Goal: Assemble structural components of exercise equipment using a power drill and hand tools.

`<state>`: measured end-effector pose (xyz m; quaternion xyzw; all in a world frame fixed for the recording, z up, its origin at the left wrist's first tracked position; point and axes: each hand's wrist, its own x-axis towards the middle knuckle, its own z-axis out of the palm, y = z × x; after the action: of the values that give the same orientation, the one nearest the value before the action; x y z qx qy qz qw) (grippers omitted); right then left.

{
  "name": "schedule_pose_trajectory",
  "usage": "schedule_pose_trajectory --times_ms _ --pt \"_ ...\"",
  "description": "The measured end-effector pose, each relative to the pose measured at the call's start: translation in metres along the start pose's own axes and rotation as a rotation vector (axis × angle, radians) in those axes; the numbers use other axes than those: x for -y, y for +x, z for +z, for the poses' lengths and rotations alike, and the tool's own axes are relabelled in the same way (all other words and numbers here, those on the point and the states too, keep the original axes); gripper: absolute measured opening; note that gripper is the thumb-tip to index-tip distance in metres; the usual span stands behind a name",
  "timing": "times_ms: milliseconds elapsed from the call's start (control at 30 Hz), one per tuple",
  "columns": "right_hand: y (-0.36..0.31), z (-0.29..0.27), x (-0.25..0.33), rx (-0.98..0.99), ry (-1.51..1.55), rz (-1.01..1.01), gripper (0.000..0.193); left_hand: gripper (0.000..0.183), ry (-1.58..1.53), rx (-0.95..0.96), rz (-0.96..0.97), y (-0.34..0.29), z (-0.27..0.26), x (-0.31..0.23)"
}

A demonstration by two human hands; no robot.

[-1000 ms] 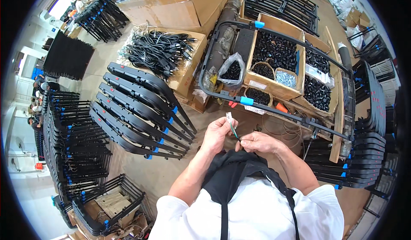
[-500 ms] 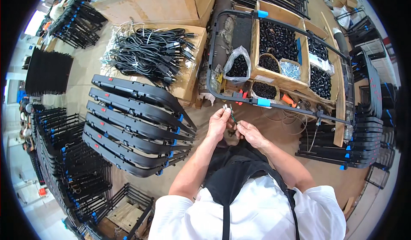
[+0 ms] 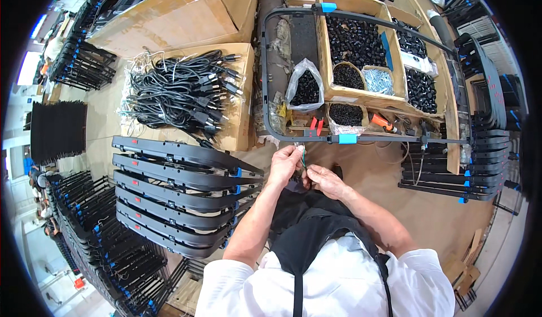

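In front of my apron, my left hand (image 3: pixel 286 163) pinches a small white piece (image 3: pixel 300 148) at the end of a thin cable. A green wire (image 3: pixel 304 159) runs down from it toward my right hand (image 3: pixel 327 181), whose fingers are closed around the lower part. The rest of the cable is hidden by my fingers. Just beyond my fingertips passes the near bar of a black tubular frame (image 3: pixel 305 138) with blue tape on it. Red-handled pliers (image 3: pixel 317 126) lie right behind that bar.
Left of the frame, bundled black power cords (image 3: pixel 180 94) lie on cardboard beside stacked black curved panels (image 3: pixel 175 190). Wooden boxes (image 3: pixel 324 48) of black fittings and silver screws (image 3: pixel 377 82) sit inside the frame, with a bag of black parts (image 3: pixel 306 86) and an orange-handled tool (image 3: pixel 384 122).
The whole view has shifted, so the frame's near bar shows closer to my hands. Both hands stay closed on the wire, my right one slightly nearer my left.
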<state>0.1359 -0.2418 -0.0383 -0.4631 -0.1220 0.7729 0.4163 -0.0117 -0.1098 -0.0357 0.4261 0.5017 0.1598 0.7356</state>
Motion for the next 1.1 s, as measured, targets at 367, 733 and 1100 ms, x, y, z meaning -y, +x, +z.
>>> schedule_pose_trajectory --times_ms 367,733,1100 --pt "0.000 -0.002 -0.003 0.038 0.218 0.035 0.025 0.023 -0.251 0.077 0.004 -0.014 0.003 -0.012" --pt "0.003 -0.004 -0.006 0.046 0.235 0.073 0.027 0.023 -0.087 0.047 0.010 -0.008 0.004 -0.008" --pt "0.004 0.002 -0.003 0.096 0.321 0.053 0.027 0.027 -0.208 -0.072 -0.027 -0.015 0.013 -0.008"
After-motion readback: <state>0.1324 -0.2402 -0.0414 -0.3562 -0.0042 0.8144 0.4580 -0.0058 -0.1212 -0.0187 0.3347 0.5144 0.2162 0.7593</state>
